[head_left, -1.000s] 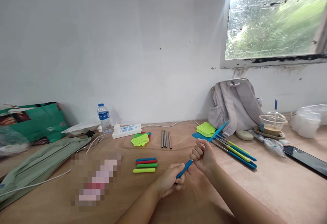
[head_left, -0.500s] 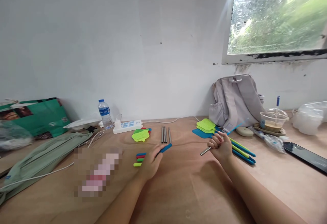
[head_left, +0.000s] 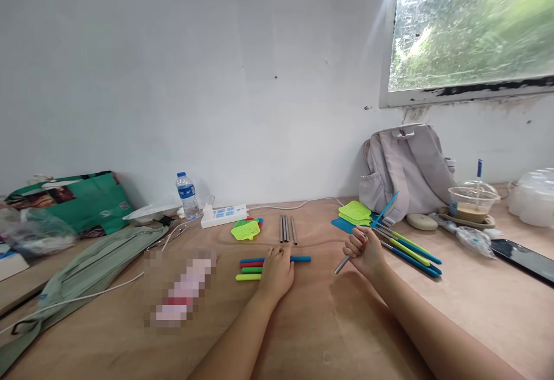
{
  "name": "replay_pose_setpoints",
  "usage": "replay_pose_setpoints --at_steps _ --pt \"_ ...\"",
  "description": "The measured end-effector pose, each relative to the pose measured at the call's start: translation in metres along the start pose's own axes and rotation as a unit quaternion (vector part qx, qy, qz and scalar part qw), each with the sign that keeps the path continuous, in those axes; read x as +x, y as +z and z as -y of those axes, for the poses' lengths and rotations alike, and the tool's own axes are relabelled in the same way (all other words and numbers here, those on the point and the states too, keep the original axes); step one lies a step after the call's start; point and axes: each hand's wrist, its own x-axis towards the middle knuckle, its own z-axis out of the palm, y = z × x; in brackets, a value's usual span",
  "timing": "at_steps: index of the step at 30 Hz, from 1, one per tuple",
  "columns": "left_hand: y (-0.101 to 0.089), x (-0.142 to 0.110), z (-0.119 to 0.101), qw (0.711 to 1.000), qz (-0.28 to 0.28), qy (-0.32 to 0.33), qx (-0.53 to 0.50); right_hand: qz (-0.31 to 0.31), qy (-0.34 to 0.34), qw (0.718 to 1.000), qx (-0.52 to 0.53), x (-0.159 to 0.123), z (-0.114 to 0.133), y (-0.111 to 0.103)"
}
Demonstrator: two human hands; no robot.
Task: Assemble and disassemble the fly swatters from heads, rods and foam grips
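Observation:
My left hand (head_left: 278, 270) lies low over a row of plastic handles, its fingers curled down on a blue handle (head_left: 300, 259) whose end sticks out to the right. Red, green (head_left: 255, 270) and yellow-green (head_left: 248, 277) handles show left of the hand; their other ends are hidden under it. My right hand (head_left: 366, 253) is closed round a fly swatter, raised above the table. Its bare steel tube (head_left: 341, 265) points down to the left, and its blue head (head_left: 386, 209), seen edge-on, rises behind the fist. Several loose steel tubes (head_left: 284, 228) lie ahead of my left hand.
Swatter heads (head_left: 245, 230) lie by a white power strip (head_left: 225, 216). On the right are more fly swatters (head_left: 415, 256), a backpack (head_left: 404, 166), a lidded drink cup (head_left: 471, 202) and a phone (head_left: 523, 264). A water bottle (head_left: 186, 192) and green cloth (head_left: 95, 270) are left.
My left hand has lowered the blue handle from a slant to level beside the other handles. My right hand has tilted the swatter, its tube end now lower and its head steeper. The view shifted slightly.

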Motion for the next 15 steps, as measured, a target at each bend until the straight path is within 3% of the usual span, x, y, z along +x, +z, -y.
replay_pose_setpoints --at_steps 15 --pt "-0.004 -0.001 0.020 0.998 -0.012 -0.060 -0.036 -0.009 0.012 0.999 -0.042 -0.001 -0.005 0.006"
